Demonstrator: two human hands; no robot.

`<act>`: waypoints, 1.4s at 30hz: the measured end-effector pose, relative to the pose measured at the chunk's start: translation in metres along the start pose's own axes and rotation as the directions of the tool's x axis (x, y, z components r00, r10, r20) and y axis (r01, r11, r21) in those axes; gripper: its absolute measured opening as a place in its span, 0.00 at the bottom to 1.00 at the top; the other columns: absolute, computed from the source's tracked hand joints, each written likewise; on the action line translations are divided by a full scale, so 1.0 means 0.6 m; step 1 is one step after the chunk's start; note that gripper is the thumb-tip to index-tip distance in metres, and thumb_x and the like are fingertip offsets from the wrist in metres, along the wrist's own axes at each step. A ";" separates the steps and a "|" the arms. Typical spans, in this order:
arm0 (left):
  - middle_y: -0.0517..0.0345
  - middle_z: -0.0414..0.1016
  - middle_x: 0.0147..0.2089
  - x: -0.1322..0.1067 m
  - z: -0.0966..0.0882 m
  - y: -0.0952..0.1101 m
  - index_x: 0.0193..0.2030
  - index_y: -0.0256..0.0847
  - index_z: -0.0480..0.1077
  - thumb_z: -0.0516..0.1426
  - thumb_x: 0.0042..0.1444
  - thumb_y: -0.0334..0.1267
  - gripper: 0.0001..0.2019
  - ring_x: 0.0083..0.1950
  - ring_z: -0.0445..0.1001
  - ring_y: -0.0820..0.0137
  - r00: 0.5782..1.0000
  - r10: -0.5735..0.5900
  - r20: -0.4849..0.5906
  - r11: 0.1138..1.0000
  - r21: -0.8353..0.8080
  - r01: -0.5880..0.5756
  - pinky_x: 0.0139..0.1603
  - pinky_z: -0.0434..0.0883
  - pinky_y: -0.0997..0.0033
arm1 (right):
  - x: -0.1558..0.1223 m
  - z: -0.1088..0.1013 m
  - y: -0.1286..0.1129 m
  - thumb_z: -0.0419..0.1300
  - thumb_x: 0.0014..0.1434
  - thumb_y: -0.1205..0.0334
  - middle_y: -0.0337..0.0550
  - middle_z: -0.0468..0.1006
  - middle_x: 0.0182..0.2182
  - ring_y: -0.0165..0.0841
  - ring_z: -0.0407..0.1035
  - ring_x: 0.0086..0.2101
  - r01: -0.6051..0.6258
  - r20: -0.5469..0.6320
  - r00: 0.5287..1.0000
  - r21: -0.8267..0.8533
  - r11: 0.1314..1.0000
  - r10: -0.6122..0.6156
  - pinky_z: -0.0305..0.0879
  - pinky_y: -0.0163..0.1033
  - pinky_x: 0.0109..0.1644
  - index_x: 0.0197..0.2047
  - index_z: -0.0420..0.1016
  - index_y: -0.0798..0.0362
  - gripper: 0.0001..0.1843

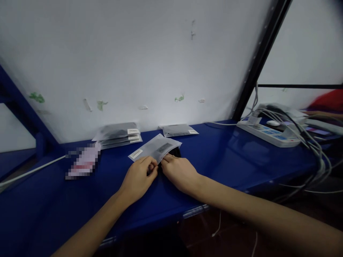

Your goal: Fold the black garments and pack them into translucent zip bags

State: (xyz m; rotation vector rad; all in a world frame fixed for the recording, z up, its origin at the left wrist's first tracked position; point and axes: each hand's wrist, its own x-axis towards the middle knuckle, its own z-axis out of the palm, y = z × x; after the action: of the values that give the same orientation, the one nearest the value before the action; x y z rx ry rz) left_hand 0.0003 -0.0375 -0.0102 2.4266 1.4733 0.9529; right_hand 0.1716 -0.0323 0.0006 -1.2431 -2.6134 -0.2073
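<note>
Not a word I can read here: white label, dark printed patch on that pouch, both too small!

The pouch I hold looks like translucent plastic, frosted and matt; its label resembles smooth paper. My worktop is smooth and glossy, the panel smooth with a soft sheen, the power strip smooth plastic.
</note>
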 end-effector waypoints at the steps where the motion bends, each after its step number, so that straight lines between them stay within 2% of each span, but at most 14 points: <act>1: 0.61 0.72 0.33 0.000 -0.001 -0.003 0.36 0.42 0.70 0.55 0.58 0.29 0.04 0.35 0.71 0.69 1.000 0.008 0.001 1.000 -0.007 -0.008 0.37 0.67 0.68 | 0.001 -0.004 -0.007 0.50 0.63 0.74 0.59 0.78 0.47 0.43 0.75 0.45 -0.003 0.004 1.000 0.013 1.000 0.003 0.71 0.40 0.41 0.48 0.75 0.63 0.15; 6: 0.57 0.73 0.42 -0.005 -0.022 -0.038 0.45 0.43 0.72 0.50 0.63 0.33 0.10 0.41 0.73 0.67 1.000 0.011 -0.029 0.999 0.030 -0.010 0.43 0.70 0.65 | -0.003 -0.038 -0.005 0.53 0.66 0.60 0.53 0.80 0.45 0.39 0.75 0.44 0.193 -0.069 0.981 0.276 0.941 -0.181 0.71 0.41 0.47 0.50 0.76 0.58 0.16; 9: 0.56 0.72 0.46 -0.006 -0.039 -0.063 0.45 0.43 0.71 0.48 0.64 0.34 0.11 0.44 0.73 0.65 0.998 -0.037 -0.059 0.990 0.134 0.044 0.46 0.70 0.62 | -0.001 -0.049 0.033 0.52 0.66 0.60 0.49 0.80 0.46 0.38 0.74 0.45 0.247 -0.163 0.964 0.262 0.933 -0.210 0.70 0.44 0.51 0.49 0.77 0.54 0.15; 12: 0.55 0.72 0.46 -0.006 -0.049 -0.066 0.44 0.43 0.71 0.48 0.65 0.38 0.11 0.46 0.73 0.62 0.991 -0.115 -0.070 0.957 0.260 0.129 0.46 0.70 0.57 | 0.012 -0.037 0.081 0.58 0.63 0.56 0.54 0.77 0.48 0.43 0.72 0.47 0.172 -0.145 0.978 0.151 0.973 -0.150 0.69 0.51 0.52 0.53 0.75 0.56 0.19; 14: 0.53 0.73 0.46 -0.009 -0.049 -0.057 0.45 0.43 0.71 0.50 0.64 0.47 0.14 0.46 0.73 0.59 0.988 -0.137 -0.069 0.925 0.347 0.153 0.46 0.70 0.54 | 0.021 -0.018 0.107 0.60 0.60 0.53 0.55 0.75 0.49 0.45 0.72 0.48 0.141 -0.116 0.985 0.149 0.979 -0.125 0.69 0.52 0.52 0.55 0.72 0.56 0.23; 16: 0.50 0.73 0.46 -0.012 -0.046 -0.045 0.48 0.41 0.70 0.54 0.59 0.57 0.22 0.44 0.73 0.56 0.991 -0.123 -0.059 0.902 0.409 0.136 0.45 0.71 0.51 | 0.028 0.002 0.122 0.60 0.61 0.53 0.53 0.75 0.49 0.43 0.71 0.48 0.140 -0.126 0.985 0.197 0.970 -0.117 0.70 0.51 0.52 0.55 0.71 0.55 0.22; 18: 0.49 0.72 0.46 -0.014 -0.042 -0.037 0.49 0.41 0.69 0.57 0.53 0.62 0.28 0.42 0.73 0.55 0.993 -0.107 -0.046 0.890 0.441 0.117 0.44 0.71 0.50 | 0.032 0.020 0.127 0.58 0.63 0.55 0.51 0.75 0.47 0.41 0.70 0.48 0.146 -0.170 0.980 0.242 0.959 -0.106 0.70 0.50 0.51 0.53 0.71 0.54 0.17; 20: 0.50 0.71 0.46 -0.015 -0.039 -0.034 0.49 0.41 0.68 0.57 0.53 0.59 0.25 0.42 0.73 0.56 0.993 -0.107 -0.040 0.890 0.442 0.113 0.44 0.71 0.50 | 0.032 0.030 0.127 0.57 0.63 0.59 0.49 0.75 0.46 0.40 0.70 0.46 0.146 -0.204 0.975 0.277 0.950 -0.091 0.71 0.48 0.49 0.50 0.71 0.53 0.13; 23: 0.53 0.70 0.43 -0.012 -0.040 -0.033 0.43 0.42 0.67 0.55 0.57 0.49 0.14 0.39 0.73 0.60 0.982 -0.168 -0.080 0.904 0.385 0.186 0.39 0.72 0.55 | 0.028 0.035 0.126 0.56 0.62 0.64 0.46 0.75 0.43 0.38 0.71 0.44 0.156 -0.203 0.975 0.345 0.926 -0.088 0.72 0.46 0.47 0.46 0.71 0.52 0.09; 26: 0.58 0.69 0.35 -0.007 -0.045 -0.033 0.36 0.44 0.64 0.54 0.55 0.40 0.05 0.34 0.71 0.64 0.956 -0.262 -0.135 0.909 0.297 0.291 0.30 0.70 0.64 | 0.021 0.032 0.126 0.56 0.61 0.69 0.44 0.76 0.41 0.35 0.71 0.42 0.164 -0.193 0.977 0.422 0.892 -0.088 0.71 0.44 0.46 0.44 0.72 0.51 0.09; 29: 0.61 0.66 0.30 -0.006 -0.050 -0.035 0.33 0.45 0.62 0.53 0.53 0.36 0.02 0.29 0.69 0.67 0.946 -0.278 -0.165 0.910 0.269 0.314 0.25 0.66 0.69 | 0.016 0.027 0.124 0.56 0.59 0.71 0.42 0.76 0.39 0.34 0.70 0.40 0.166 -0.193 0.978 0.466 0.869 -0.084 0.70 0.42 0.45 0.43 0.72 0.51 0.10; 35: 0.60 0.67 0.34 -0.011 -0.044 -0.039 0.35 0.44 0.63 0.51 0.58 0.34 0.02 0.31 0.69 0.68 0.985 -0.128 -0.113 0.928 0.336 0.159 0.29 0.68 0.67 | 0.019 0.024 0.127 0.56 0.59 0.71 0.42 0.76 0.38 0.34 0.69 0.39 0.135 -0.206 0.978 0.473 0.871 -0.039 0.69 0.42 0.45 0.41 0.72 0.52 0.08; 39: 0.58 0.70 0.43 -0.010 -0.040 -0.032 0.44 0.46 0.66 0.56 0.60 0.43 0.07 0.43 0.72 0.62 0.999 0.042 0.018 0.947 0.317 -0.045 0.47 0.70 0.54 | 0.022 0.026 0.147 0.57 0.57 0.72 0.42 0.76 0.37 0.35 0.69 0.40 0.044 -0.222 0.973 0.438 0.898 0.061 0.68 0.42 0.44 0.38 0.72 0.52 0.08; 42: 0.56 0.69 0.51 -0.012 -0.041 -0.027 0.52 0.48 0.65 0.57 0.59 0.41 0.14 0.51 0.70 0.59 0.992 0.084 0.098 0.957 0.271 -0.108 0.58 0.65 0.46 | 0.024 0.028 0.163 0.57 0.56 0.71 0.42 0.77 0.35 0.35 0.70 0.38 0.002 -0.256 0.959 0.430 0.903 0.120 0.68 0.43 0.42 0.37 0.73 0.52 0.07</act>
State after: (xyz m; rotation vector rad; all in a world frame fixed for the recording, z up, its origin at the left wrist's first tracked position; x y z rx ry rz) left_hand -0.0284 -0.0398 -0.0009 2.7178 1.5628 0.6889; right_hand 0.2363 0.0438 -0.0094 -1.0491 -2.2151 0.1849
